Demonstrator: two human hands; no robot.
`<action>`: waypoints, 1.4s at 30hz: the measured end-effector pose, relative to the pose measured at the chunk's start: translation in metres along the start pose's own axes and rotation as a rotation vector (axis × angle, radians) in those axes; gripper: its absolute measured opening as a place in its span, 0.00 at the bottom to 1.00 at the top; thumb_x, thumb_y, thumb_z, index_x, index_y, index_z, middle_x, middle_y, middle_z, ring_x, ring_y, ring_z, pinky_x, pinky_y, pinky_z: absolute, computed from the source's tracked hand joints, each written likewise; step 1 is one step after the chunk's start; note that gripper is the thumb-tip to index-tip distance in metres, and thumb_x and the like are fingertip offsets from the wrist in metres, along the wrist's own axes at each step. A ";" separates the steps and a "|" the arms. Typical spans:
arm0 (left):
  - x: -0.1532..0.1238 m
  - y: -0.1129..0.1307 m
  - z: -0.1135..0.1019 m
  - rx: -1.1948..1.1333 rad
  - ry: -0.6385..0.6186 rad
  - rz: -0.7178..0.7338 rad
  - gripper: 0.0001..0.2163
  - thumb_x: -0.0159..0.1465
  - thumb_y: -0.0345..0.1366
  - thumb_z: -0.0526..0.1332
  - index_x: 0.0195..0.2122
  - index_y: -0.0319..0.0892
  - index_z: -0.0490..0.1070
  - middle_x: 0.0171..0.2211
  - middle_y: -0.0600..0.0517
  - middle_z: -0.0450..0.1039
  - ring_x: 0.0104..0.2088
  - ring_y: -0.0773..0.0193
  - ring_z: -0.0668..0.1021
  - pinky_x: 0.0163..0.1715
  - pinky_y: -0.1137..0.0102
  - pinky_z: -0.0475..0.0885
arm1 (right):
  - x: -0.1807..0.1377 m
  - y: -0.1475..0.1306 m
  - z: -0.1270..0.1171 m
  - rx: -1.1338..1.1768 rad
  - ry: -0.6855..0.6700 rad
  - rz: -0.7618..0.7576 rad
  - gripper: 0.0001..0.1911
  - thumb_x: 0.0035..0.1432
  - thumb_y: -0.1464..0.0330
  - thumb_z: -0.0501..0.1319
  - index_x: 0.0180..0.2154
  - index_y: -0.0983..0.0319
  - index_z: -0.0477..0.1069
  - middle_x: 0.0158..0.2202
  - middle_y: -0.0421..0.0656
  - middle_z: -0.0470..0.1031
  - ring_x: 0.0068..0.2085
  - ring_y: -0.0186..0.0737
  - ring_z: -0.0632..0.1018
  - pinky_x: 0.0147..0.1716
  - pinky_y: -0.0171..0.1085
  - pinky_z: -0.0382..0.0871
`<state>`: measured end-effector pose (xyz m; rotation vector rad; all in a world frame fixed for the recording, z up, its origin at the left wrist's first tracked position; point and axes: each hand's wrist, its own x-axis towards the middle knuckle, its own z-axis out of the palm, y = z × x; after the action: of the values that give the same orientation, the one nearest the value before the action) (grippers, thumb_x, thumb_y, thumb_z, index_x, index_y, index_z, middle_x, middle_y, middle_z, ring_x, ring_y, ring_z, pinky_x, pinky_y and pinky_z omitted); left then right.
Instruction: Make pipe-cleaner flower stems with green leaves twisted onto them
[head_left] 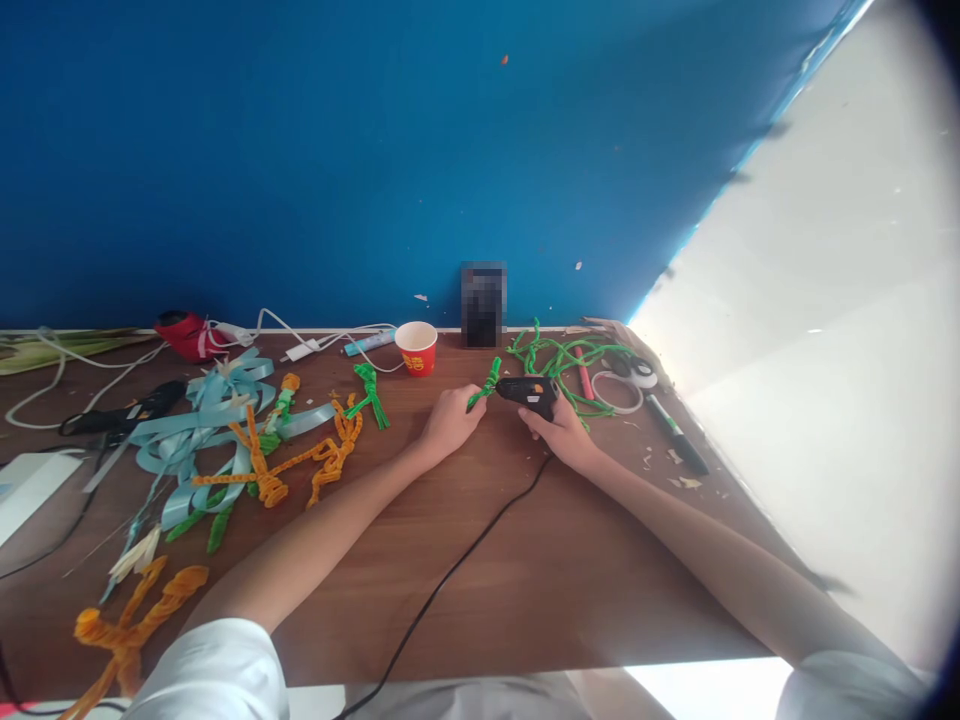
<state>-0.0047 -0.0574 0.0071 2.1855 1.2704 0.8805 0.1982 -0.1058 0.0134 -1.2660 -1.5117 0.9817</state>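
Between the fingers of my left hand is a small green knotted cord figure, its top end pointing up. My right hand is wrapped round the handle of a black hot glue gun. The gun's nozzle points left and is right up against the green figure; whether it touches I cannot tell. A black power cable runs from the gun down across the table. Left of my left hand lies a similar green knotted cord figure. Behind my right hand is a tangle of green cord.
A red paper cup and a dark upright blurred-out object stand at the back. On the left lie light blue ribbon, orange twisted figures and white cables. A marker and white tape roll lie right.
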 end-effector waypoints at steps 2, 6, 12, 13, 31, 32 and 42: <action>0.000 0.000 0.001 0.026 -0.008 -0.002 0.10 0.65 0.36 0.53 0.32 0.41 0.72 0.26 0.51 0.74 0.26 0.67 0.72 0.30 0.73 0.61 | 0.000 -0.001 0.000 -0.006 0.002 0.004 0.28 0.56 0.57 0.61 0.55 0.61 0.58 0.29 0.38 0.66 0.23 0.32 0.67 0.24 0.36 0.70; 0.000 -0.001 0.001 0.047 -0.014 0.012 0.10 0.65 0.36 0.53 0.33 0.41 0.72 0.28 0.51 0.75 0.27 0.66 0.73 0.30 0.72 0.61 | 0.000 -0.001 0.000 -0.018 0.002 0.002 0.27 0.56 0.58 0.61 0.54 0.60 0.58 0.30 0.38 0.66 0.23 0.31 0.67 0.23 0.36 0.70; 0.000 -0.002 0.001 0.044 -0.012 0.011 0.10 0.65 0.36 0.53 0.33 0.41 0.73 0.27 0.51 0.75 0.26 0.67 0.72 0.30 0.72 0.61 | 0.000 0.002 0.001 -0.048 0.017 0.033 0.26 0.55 0.56 0.61 0.52 0.60 0.60 0.29 0.38 0.66 0.23 0.32 0.68 0.21 0.35 0.69; 0.000 -0.002 0.001 0.044 -0.012 0.007 0.10 0.65 0.36 0.53 0.33 0.41 0.73 0.27 0.51 0.75 0.26 0.67 0.72 0.30 0.73 0.61 | 0.000 0.002 0.001 -0.049 0.019 0.033 0.25 0.55 0.56 0.61 0.51 0.60 0.60 0.30 0.38 0.66 0.23 0.32 0.68 0.21 0.36 0.69; -0.002 0.006 -0.004 -0.001 -0.005 -0.004 0.10 0.65 0.37 0.53 0.33 0.41 0.72 0.27 0.52 0.74 0.27 0.68 0.72 0.31 0.73 0.62 | 0.003 0.006 0.000 0.023 0.003 0.021 0.18 0.55 0.56 0.61 0.39 0.60 0.59 0.25 0.36 0.67 0.24 0.33 0.69 0.23 0.35 0.67; -0.001 0.007 -0.004 -0.001 0.003 -0.012 0.10 0.65 0.37 0.53 0.33 0.41 0.72 0.27 0.52 0.74 0.27 0.68 0.72 0.31 0.73 0.63 | 0.002 0.005 0.000 0.023 0.005 0.017 0.18 0.55 0.56 0.61 0.39 0.60 0.59 0.25 0.36 0.67 0.24 0.33 0.69 0.23 0.35 0.67; -0.001 0.008 -0.006 -0.034 0.019 -0.080 0.09 0.63 0.36 0.55 0.30 0.41 0.73 0.25 0.51 0.73 0.27 0.66 0.73 0.31 0.73 0.64 | 0.001 -0.003 0.001 -0.002 0.019 0.002 0.21 0.54 0.54 0.61 0.42 0.62 0.61 0.30 0.42 0.73 0.25 0.33 0.70 0.23 0.36 0.69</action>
<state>-0.0046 -0.0621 0.0161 2.0902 1.3324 0.8859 0.1968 -0.1057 0.0164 -1.2757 -1.4975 0.9672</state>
